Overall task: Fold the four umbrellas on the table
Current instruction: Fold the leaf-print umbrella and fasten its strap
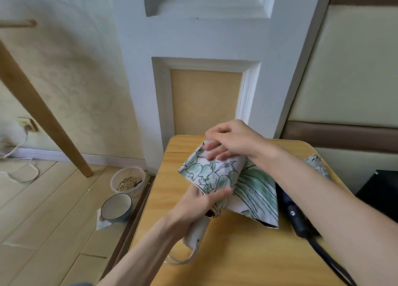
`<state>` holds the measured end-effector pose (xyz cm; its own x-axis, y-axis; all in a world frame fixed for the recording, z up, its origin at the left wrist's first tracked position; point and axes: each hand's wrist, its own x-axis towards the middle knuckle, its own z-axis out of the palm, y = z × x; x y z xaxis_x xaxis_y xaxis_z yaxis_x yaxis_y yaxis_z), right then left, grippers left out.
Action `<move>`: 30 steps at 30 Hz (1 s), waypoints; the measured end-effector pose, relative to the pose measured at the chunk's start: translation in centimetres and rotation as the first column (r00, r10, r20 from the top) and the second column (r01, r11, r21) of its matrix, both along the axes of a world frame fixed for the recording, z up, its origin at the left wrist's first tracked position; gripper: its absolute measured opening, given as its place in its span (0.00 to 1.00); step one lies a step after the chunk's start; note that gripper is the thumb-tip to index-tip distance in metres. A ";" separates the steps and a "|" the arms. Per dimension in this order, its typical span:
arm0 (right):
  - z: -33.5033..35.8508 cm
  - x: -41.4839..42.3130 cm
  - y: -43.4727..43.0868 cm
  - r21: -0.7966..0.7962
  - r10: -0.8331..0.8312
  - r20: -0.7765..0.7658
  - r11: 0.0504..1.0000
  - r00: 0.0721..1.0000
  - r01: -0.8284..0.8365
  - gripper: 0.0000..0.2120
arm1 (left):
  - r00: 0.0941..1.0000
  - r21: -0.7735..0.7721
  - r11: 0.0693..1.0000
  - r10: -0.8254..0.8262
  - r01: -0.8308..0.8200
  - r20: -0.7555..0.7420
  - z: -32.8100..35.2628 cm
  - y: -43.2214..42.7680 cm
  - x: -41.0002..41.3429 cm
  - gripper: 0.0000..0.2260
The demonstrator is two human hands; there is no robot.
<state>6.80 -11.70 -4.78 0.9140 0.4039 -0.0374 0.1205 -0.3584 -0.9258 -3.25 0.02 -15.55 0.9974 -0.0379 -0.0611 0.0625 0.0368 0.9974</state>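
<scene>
I'm in the middle of rolling the floral umbrella [215, 173], which I hold just above the table [237, 253], over its far half. My left hand [200, 201] grips the bundle where the cloth meets the pale handle [197, 234], thumb curled over the top and fingers out of sight beneath. My right hand [232, 141] lies over the end of the roll nearest the table's far edge, its fingers nearly straight and pressing the fabric down; I can't tell whether the thumb pinches anything under there. One loose panel [258, 195] trails out flat on the table toward its right side, so I judge the wrap only partly done. Next, I'd say, that panel has to be drawn round tight and the tie strap found and fastened. A dark umbrella [297, 219] lies along the table's right edge, and a grey one [316, 164] sits near its far right corner; I judge both are yet to be done
</scene>
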 end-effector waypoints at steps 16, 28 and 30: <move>-0.8 1.7 -3.5 0.062 -0.202 0.417 0.979 0.886 0.194 0.07 | 0.982 0.168 0.985 0.014 -0.046 0.188 0.9 2.2 -1.3 0.18; 1.4 2.3 -4.0 -0.107 -0.035 0.453 0.990 0.891 0.093 0.11 | 0.964 0.245 0.967 -0.004 -0.064 0.266 0.9 2.1 -1.3 0.19; 1.8 2.4 -3.9 -0.140 -0.024 0.415 0.986 0.909 0.090 0.13 | 0.963 0.252 0.966 -0.009 -0.062 0.271 0.8 2.1 -1.3 0.20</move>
